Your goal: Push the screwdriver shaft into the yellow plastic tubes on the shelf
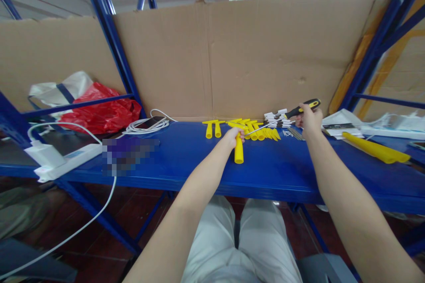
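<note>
My left hand (236,137) is closed around a yellow T-shaped plastic handle (239,154), its round end pointing toward me over the blue shelf. In my right hand (309,120) is a screwdriver (294,111) with a black and yellow grip. The screwdriver's long shaft slants down to the left, and its tip is at or near the handle by my left fingers; exact contact is hidden. Behind my left hand lie more yellow T-shaped handles (208,130) in a row. Beside them are several small yellow pointed pieces (272,134).
White packs with dark bands (280,118) and small metal parts (288,133) lie near my right hand. A long yellow piece (375,148) rests at right. At left are a power strip (71,159), a coiled cable with a phone (151,123) and a red bag (102,108). Cardboard (259,57) stands behind.
</note>
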Tool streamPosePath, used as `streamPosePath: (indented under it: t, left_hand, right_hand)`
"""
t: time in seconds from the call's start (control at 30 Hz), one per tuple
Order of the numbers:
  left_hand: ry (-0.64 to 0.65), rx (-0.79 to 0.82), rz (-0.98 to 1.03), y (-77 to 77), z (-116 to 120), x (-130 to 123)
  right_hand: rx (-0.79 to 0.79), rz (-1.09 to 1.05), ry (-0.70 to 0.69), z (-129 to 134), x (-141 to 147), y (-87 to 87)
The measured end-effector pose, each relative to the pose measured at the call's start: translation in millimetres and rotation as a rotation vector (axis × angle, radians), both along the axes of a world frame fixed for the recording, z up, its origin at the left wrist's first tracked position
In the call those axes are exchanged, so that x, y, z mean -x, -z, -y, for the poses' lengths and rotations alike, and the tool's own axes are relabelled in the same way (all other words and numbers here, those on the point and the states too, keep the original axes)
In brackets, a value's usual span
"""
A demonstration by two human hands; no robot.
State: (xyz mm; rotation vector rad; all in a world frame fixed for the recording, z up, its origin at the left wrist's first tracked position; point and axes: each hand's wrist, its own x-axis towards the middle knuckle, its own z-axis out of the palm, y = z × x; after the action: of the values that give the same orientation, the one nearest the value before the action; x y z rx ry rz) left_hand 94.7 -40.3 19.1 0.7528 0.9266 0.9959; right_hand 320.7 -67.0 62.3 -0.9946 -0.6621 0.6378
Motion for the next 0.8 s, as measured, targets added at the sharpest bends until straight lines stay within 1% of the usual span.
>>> streamPosePath:
  t: [0.1, 0.23, 0.3, 0.53, 0.67, 0.8]
  left_hand:
    - [-0.008, 0.021, -0.015, -3.6, 5.2, -0.6]
    - [-0.057, 0.004, -0.038, -3.3, 6.3, -1.7]
    - [-0.085, -0.011, -0.055, -2.0, 5.1, -2.2]
    - [-0.147, -0.047, -0.137, 1.4, 1.8, -3.3]
    - [-0.165, -0.076, -0.173, 0.6, 4.1, -3.3]
    - [-0.165, -0.099, -0.194, -1.1, 7.2, -4.0]
  right_hand:
    - [0.044, 0.041, 0.114, 2.3, 0.8, -3.3]
    - [0.047, 0.084, 0.118, 7.1, 2.6, -6.4]
    - [0.029, 0.055, 0.136, 8.6, 2.4, -7.5]
    - [-0.035, -0.055, 0.281, 9.4, -4.7, -11.6]
    - [-0.075, -0.135, 0.298, 11.2, -7.2, -14.1]
    - [-0.089, -0.180, 0.276, 13.5, -5.7, -16.4]
